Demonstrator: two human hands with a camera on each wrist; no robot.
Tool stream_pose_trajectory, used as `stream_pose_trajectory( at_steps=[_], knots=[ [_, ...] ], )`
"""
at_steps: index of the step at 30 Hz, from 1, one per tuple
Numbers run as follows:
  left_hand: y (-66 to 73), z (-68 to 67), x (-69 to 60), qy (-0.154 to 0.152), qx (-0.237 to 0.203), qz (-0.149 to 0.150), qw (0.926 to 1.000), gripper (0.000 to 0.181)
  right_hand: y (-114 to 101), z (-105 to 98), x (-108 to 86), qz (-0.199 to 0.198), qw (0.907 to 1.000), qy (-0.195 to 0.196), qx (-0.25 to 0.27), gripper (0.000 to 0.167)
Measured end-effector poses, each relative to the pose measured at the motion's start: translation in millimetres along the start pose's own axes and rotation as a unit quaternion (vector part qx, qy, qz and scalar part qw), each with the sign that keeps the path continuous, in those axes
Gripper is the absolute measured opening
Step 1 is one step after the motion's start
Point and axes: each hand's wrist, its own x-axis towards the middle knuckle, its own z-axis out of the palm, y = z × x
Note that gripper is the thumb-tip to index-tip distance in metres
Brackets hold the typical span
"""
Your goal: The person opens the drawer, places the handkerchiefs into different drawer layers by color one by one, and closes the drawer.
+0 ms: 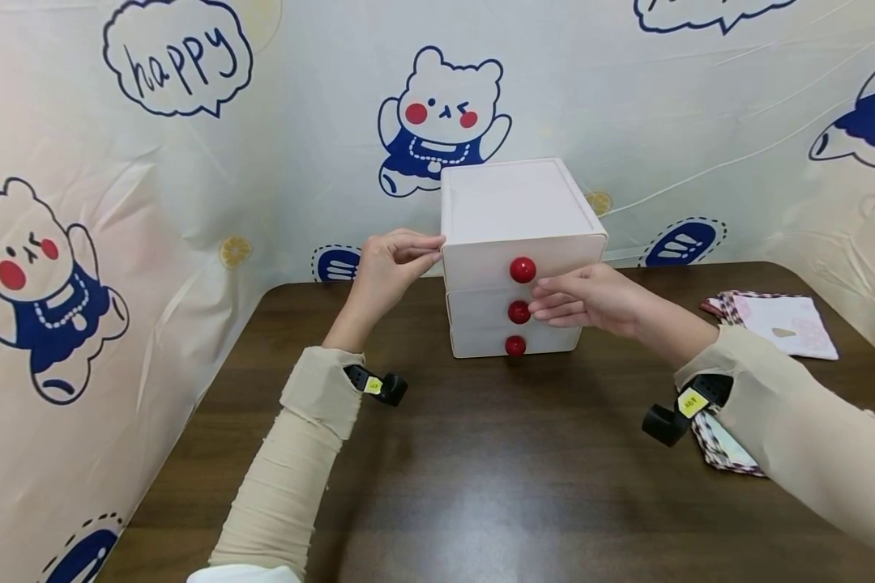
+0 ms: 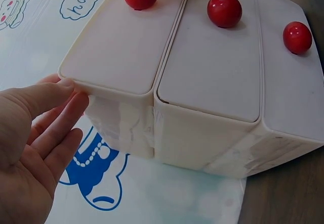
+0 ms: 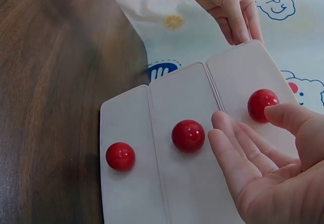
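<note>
A white three-drawer box (image 1: 521,198) stands on the table, each drawer front bearing a round red knob. My left hand (image 1: 397,263) touches the box's upper left front corner with its thumb and fingertips; the fingers are fairly straight. In front of the drawers is my right hand (image 1: 591,300), fingers extended and nothing in its grasp. In the right wrist view its thumb comes close to the top knob (image 3: 263,105), and whether they touch I cannot tell. The fingers point toward the middle knob (image 3: 188,136), apart from it. The bottom knob (image 1: 515,346) shows below. All drawers look closed.
Patterned cloth-like pieces (image 1: 787,324) lie stacked on the right of the brown table (image 1: 496,470). More of them (image 1: 729,449) are partly hidden by my right forearm. A printed curtain (image 1: 321,162) with cartoon bears hangs behind and left of the table.
</note>
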Motion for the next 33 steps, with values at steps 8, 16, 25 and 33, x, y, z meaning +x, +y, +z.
stream_pose_trajectory(
  at_steps=[8,16,25,33],
  knots=[
    [0.0,0.7,-0.3,0.001,0.0,-0.003,1.0,0.021,10,-7,-2.3,0.012,0.9998,-0.016,-0.001,0.041],
    [25.3,-0.9,-7.7,-0.001,0.003,-0.001,1.0,0.02,24,-13,1.1,0.025,0.9994,-0.023,0.003,0.043],
    [29.8,-1.4,-8.7,0.0,0.005,-0.004,1.0,0.02,37,-13,6.6,0.033,0.9989,-0.032,0.012,0.039],
    [3.3,-0.3,-2.1,0.002,-0.011,0.013,0.9999,0.02,45,-9,13.1,0.046,0.9983,-0.026,0.023,0.035]
  ],
)
